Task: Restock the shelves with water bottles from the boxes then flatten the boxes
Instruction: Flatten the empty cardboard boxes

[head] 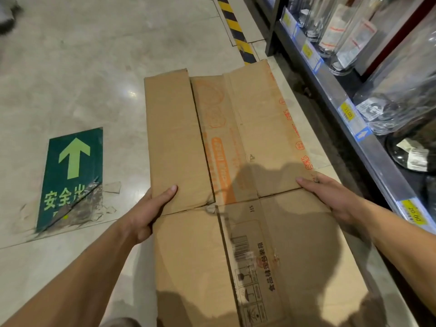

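A flattened brown cardboard box with orange print and a barcode lies over the floor in front of me, its flaps spread away from me. My left hand grips its left edge, thumb on top and fingers underneath. My right hand holds the right edge the same way, thumb lying on the top face. No water bottle boxes show.
A metal shelf with price tags runs along the right, holding glass jars and wrapped glassware. A green floor sticker with an arrow lies at left, torn at its corner. Yellow-black hazard tape crosses the tiled floor ahead.
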`<action>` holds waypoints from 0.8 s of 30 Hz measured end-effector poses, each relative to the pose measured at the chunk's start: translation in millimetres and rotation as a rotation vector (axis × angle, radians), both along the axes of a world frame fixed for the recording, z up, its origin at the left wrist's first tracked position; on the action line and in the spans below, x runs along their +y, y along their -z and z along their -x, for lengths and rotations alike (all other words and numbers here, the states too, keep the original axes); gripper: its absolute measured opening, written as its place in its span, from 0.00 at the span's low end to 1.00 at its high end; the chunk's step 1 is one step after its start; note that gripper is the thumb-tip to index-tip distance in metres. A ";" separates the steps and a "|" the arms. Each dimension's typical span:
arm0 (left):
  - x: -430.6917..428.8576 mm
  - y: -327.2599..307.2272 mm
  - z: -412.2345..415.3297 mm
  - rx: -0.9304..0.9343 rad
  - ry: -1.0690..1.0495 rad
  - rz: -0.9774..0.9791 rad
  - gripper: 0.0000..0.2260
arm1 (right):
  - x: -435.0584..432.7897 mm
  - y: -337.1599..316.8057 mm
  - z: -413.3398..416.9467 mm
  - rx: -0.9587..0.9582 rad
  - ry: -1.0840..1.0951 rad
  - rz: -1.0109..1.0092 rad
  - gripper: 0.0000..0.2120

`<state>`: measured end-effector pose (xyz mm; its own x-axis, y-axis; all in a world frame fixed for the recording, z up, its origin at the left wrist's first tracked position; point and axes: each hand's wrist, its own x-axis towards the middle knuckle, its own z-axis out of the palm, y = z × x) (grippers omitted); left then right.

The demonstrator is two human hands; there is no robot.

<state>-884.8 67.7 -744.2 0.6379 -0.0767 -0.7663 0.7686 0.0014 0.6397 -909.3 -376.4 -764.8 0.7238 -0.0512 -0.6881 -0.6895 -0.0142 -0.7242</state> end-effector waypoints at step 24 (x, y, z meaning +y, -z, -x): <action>10.3 -118.6 11.7 -0.292 -0.170 -0.433 0.24 | 70.6 -133.4 20.8 -0.279 0.100 0.586 0.12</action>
<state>-896.5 78.0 -625.5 0.8047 0.3294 -0.4939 0.5708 -0.2009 0.7961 -930.1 -305.7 -631.4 0.8433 -0.4366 -0.3133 -0.4957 -0.4065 -0.7675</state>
